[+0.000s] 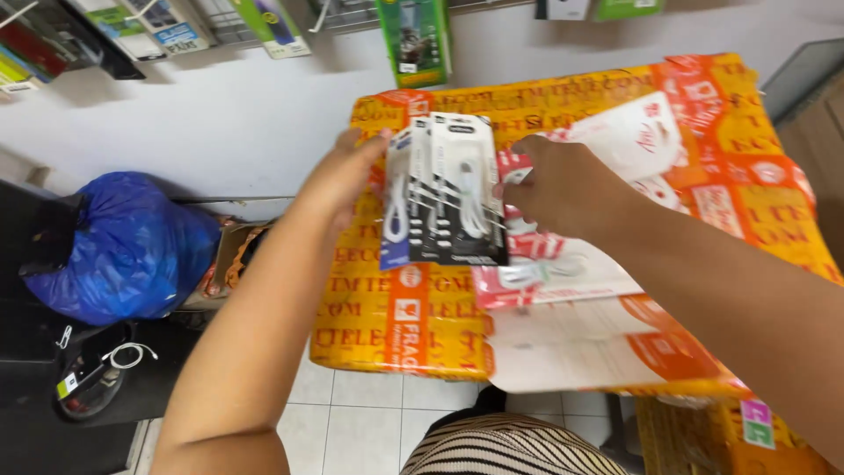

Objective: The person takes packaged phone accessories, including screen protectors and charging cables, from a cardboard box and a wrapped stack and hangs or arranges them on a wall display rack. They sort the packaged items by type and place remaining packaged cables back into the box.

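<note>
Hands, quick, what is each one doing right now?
Left hand: closed on the black-and-white cable packs, held over the orange box.
Right hand: fingers on the packs' right edge; grip cannot be told.

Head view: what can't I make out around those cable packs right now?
- Left hand: fingers hidden behind the cable packs.
- Red-and-white packs: partly covered by the right hand; count unclear.
- Yellow wrapped box: right side cut off by the frame edge.

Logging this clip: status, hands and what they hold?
Left hand grips stack of cable packs, upright. Right hand fingers at the stack's right edge. Red-white packs lie on the orange box beneath. Nothing blocking.
</note>
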